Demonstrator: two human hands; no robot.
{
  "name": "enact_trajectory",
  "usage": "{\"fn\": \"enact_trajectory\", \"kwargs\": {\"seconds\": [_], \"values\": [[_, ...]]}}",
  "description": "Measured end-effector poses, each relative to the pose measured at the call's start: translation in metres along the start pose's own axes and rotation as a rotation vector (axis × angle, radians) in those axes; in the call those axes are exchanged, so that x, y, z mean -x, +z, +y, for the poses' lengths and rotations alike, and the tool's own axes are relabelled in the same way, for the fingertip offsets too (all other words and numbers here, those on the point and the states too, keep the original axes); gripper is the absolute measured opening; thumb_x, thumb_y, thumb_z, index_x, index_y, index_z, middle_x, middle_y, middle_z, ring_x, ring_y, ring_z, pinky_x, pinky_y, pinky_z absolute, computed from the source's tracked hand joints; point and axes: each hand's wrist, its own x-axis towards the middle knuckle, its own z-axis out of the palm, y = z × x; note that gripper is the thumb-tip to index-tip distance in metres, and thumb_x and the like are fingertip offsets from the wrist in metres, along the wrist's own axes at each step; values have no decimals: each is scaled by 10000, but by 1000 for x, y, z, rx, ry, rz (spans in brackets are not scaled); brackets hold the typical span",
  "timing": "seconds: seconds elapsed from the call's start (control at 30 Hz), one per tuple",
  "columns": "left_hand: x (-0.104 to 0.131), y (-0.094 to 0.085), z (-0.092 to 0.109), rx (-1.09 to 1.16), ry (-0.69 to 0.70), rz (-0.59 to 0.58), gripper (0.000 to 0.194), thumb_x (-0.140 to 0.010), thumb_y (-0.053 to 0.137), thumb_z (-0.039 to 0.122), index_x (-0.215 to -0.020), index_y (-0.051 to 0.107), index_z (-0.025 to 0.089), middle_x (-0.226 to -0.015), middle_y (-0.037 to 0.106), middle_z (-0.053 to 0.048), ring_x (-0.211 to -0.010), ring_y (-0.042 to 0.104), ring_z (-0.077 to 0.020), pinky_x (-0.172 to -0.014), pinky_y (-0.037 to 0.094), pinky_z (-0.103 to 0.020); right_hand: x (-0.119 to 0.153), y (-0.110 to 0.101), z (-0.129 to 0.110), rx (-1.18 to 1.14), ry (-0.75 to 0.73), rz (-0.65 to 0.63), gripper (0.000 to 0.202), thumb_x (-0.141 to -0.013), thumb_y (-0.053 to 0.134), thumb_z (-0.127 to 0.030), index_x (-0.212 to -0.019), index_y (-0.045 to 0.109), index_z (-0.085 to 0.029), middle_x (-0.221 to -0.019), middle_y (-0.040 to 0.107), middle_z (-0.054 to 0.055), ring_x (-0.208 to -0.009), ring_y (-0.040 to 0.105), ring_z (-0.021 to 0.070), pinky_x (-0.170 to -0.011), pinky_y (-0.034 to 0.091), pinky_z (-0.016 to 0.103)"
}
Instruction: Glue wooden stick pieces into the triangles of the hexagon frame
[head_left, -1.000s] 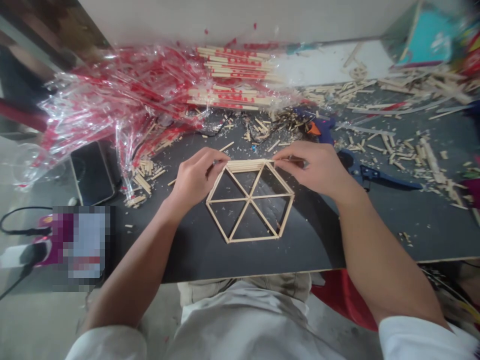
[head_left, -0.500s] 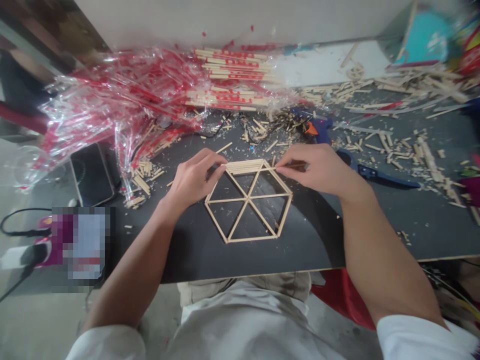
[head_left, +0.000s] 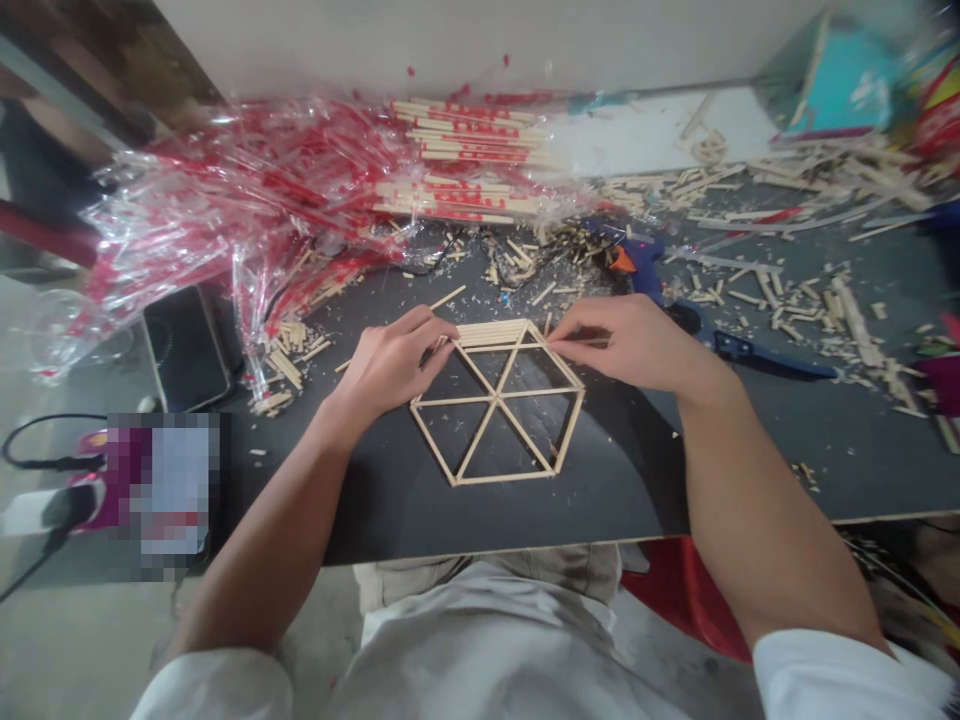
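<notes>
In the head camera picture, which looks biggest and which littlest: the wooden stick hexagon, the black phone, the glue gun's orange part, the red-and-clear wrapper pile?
1. Red-and-clear wrapper pile
2. Wooden stick hexagon
3. Black phone
4. Glue gun's orange part

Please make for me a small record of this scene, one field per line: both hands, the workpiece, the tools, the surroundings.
Left hand: fingertips at the frame's far left corner
Right hand: fingertips by its far right corner
Workpiece: hexagonal stick frame, spokes meeting centrally; row of sticks in its far section
Tools: blue hand tool, right of the right hand
Surroundings: red-printed wrapped sticks, scattered stick scraps, dark phone
</notes>
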Motion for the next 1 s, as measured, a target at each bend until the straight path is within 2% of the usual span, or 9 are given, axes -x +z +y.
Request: {"fn": "enact_trajectory", "kwargs": {"seconds": [0.2,0.57,0.8,1.0], "values": [[0,1,0,0,17,4,194,-1041,566,285,-1071,737,198,-942,727,-37,-768,659,-130,-607,385,-239,0,2,1,-19,42,-1,233,-941,651,-449,-854,753,-258,-907,792,37,-766,711,194,-703,543,339],[0,2,1,-25,8,16,175,-1022,620,320,-1066,743,203,-985,746,-42,-798,688,-140,-599,383,-238,-3,5,2,-57,79,-15,218,-938,663,-432,-872,762,-250,-907,796,46,-754,716,191,-693,559,340],[-1,1,3,-22,18,13,174,-1015,603,300,-1045,746,205,-994,749,-38,-775,680,-128,-587,374,-233,-3,5,-1,-49,85,-23,201,-941,659,-399,-857,757,-245,-899,796,45,-755,717,188,-702,560,335],[-1,2,6,-82,62,22,265,-1063,531,348,-1041,758,214,-940,736,-38,-738,666,-120,-566,369,-235,-4,6,-2,-33,64,-14,198,-946,653,-385,-850,750,-241,-896,794,50,-746,708,187,-686,538,328]]}}
